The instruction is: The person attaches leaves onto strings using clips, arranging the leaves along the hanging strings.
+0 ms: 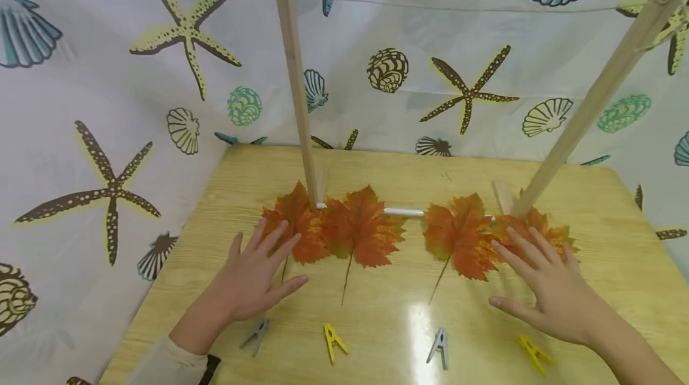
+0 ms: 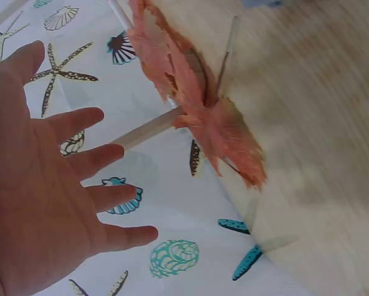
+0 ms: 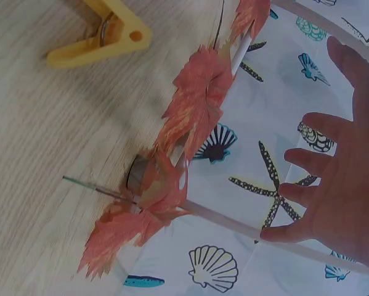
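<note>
1. We see a curtain [image 1: 107, 74] printed with starfish and shells hanging behind and to the left of everything.
2. A light wooden table [image 1: 377, 325] fills the near half of the scene.
3. On its far part stands a small drying frame: a left post [image 1: 295, 86] and a right post [image 1: 592, 104] rise from the table, a thin string [image 1: 457, 8] runs between their tops, and a white rod [image 1: 404, 212] joins their bases.
4. Our left hand [image 1: 253, 277] is spread flat with fingers apart, palm down, over the near edge of the leftmost leaf [image 1: 293, 226]; the left wrist view suggests it hovers rather than presses, though we cannot be sure.
5. Our right hand [image 1: 549, 283] is likewise spread with straight fingers, its fingertips over the rightmost leaf [image 1: 538, 226] at the foot of the right post; it grips nothing.
6. Four orange maple leaves lie in a row along the rod. Between the outer two are a second leaf [image 1: 360, 229] just right of the left post and a third leaf [image 1: 460, 238] left of the right hand.
7. Four clothes pegs lie in a near row, left to right: a grey peg [image 1: 255, 334] just beside the left wrist, a yellow peg [image 1: 334, 342], another grey peg [image 1: 438, 348], and another yellow peg [image 1: 534, 352] near the right wrist.
</note>
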{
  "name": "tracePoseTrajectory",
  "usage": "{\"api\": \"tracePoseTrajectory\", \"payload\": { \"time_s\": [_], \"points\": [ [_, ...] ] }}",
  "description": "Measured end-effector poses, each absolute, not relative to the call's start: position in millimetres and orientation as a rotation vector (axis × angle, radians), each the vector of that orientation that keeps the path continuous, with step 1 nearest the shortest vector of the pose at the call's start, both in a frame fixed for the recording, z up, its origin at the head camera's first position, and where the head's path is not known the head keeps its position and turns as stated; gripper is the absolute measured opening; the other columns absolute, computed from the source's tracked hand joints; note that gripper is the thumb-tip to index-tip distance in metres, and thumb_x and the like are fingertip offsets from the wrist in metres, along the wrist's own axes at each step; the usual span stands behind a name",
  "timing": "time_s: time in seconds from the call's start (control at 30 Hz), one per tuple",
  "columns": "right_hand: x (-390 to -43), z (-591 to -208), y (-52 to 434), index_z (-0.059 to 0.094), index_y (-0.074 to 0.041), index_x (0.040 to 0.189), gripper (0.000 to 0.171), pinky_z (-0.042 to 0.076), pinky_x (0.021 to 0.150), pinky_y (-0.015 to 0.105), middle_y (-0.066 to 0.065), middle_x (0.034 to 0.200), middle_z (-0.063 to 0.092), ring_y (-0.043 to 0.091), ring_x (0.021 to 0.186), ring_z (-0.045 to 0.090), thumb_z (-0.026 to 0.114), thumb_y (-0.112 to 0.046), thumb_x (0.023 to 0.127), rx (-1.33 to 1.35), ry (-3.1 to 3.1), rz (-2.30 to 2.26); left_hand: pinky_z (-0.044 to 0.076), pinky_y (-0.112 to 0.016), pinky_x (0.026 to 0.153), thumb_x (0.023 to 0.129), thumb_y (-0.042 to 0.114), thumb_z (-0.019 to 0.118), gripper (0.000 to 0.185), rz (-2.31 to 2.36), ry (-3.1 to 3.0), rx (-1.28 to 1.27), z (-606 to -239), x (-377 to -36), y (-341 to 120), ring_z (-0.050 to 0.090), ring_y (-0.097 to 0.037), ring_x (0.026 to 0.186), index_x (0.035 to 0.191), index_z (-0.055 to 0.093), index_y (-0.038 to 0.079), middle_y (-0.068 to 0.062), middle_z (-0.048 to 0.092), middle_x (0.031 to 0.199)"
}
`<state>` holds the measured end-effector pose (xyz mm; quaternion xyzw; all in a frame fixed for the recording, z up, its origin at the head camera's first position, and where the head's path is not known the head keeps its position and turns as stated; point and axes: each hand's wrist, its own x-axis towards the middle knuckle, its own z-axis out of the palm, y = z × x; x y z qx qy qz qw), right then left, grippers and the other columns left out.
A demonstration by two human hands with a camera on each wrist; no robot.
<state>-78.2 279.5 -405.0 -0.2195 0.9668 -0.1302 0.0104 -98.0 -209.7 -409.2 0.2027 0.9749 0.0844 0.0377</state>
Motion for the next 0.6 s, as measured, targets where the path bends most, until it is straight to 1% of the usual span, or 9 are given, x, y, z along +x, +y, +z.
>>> {"api": "tracePoseTrajectory", "payload": {
  "time_s": [0.13, 0.23, 0.33, 0.43, 0.53, 0.6],
  "points": [
    [-74.9, -409.8, 261.5, 0.034, -0.033, 0.156, 0.079, 0.019, 0.105, 0.078, 0.009, 0.163, 0.03, 0.043, 0.148, 0.022, 0.064, -0.061, 0.089, -0.808, 3.02, -0.411, 0.019, -0.079, 0.107, 0.099, 0.061, 0.046, 0.068, 0.279, 2.977, 0.649, -418.4, -98.1, -217.8, 0.015, -0.046, 0.151, 0.155, 0.038, 0.023, -0.01, 0.025, 0.165],
    [-72.6, -413.5, 247.2, 0.036, -0.034, 0.155, 0.076, 0.026, 0.103, 0.072, 0.005, 0.161, 0.034, 0.039, 0.145, 0.029, 0.064, -0.062, 0.089, -0.897, 3.009, -0.424, 0.02, -0.079, 0.107, 0.1, 0.056, 0.049, 0.064, 0.299, 2.958, 0.668, -425.0, -97.0, -223.3, 0.016, -0.047, 0.151, 0.154, 0.041, 0.022, -0.01, 0.025, 0.165],
    [-71.5, -417.0, 234.1, 0.04, -0.035, 0.153, 0.073, 0.032, 0.098, 0.063, 0.001, 0.157, 0.039, 0.032, 0.14, 0.039, 0.063, -0.062, 0.09, -0.987, 3.002, -0.412, 0.02, -0.079, 0.107, 0.101, 0.049, 0.052, 0.058, 0.332, 2.945, 0.705, -430.0, -98.4, -227.1, 0.018, -0.047, 0.15, 0.152, 0.045, 0.021, -0.01, 0.027, 0.165],
    [-73.2, -419.4, 222.8, 0.044, -0.037, 0.15, 0.069, 0.034, 0.094, 0.054, -0.003, 0.149, 0.046, 0.023, 0.131, 0.046, 0.064, -0.062, 0.089, -1.084, 3.005, -0.395, 0.022, -0.078, 0.107, 0.102, 0.041, 0.055, 0.052, 0.363, 2.946, 0.775, -433.3, -104.0, -230.0, 0.023, -0.046, 0.149, 0.149, 0.049, 0.02, -0.011, 0.03, 0.163],
    [-77.3, -421.1, 212.1, 0.048, -0.037, 0.147, 0.065, 0.034, 0.09, 0.046, -0.007, 0.138, 0.052, 0.016, 0.124, 0.049, 0.068, -0.058, 0.088, -1.174, 2.991, -0.427, 0.026, -0.075, 0.106, 0.102, 0.034, 0.057, 0.046, 0.398, 2.945, 0.836, -435.8, -110.6, -233.5, 0.028, -0.045, 0.147, 0.145, 0.054, 0.02, -0.011, 0.034, 0.161],
    [-80.6, -422.8, 204.9, 0.05, -0.037, 0.146, 0.063, 0.031, 0.087, 0.041, -0.01, 0.131, 0.054, 0.011, 0.118, 0.049, 0.069, -0.055, 0.088, -1.236, 2.966, -0.463, 0.029, -0.074, 0.105, 0.101, 0.031, 0.058, 0.043, 0.412, 2.943, 0.868, -437.2, -113.8, -236.5, 0.031, -0.044, 0.145, 0.143, 0.056, 0.02, -0.012, 0.038, 0.158]
  ]
}}
